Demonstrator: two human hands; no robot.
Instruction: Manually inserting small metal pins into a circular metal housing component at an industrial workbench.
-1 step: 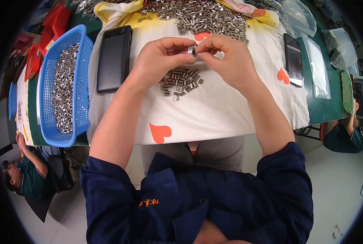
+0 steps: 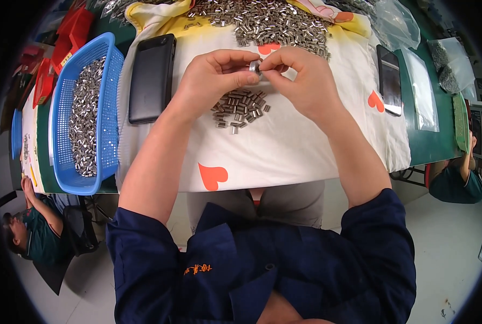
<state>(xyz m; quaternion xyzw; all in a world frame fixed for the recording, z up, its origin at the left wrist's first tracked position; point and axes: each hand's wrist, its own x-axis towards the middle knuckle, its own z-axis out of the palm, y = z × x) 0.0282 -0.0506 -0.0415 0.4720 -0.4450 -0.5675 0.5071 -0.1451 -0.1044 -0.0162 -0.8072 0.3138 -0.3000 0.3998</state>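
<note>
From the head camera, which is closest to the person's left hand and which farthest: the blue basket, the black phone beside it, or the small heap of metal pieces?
From the left hand:
1. Small heap of metal pieces, just below the hand.
2. Black phone, to its left.
3. Blue basket, farther left, at the table edge.

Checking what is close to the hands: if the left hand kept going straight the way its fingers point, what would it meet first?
The left hand points right, toward the right hand. It would most likely meet the small metal piece pinched between them, then the right fingertips.
</note>
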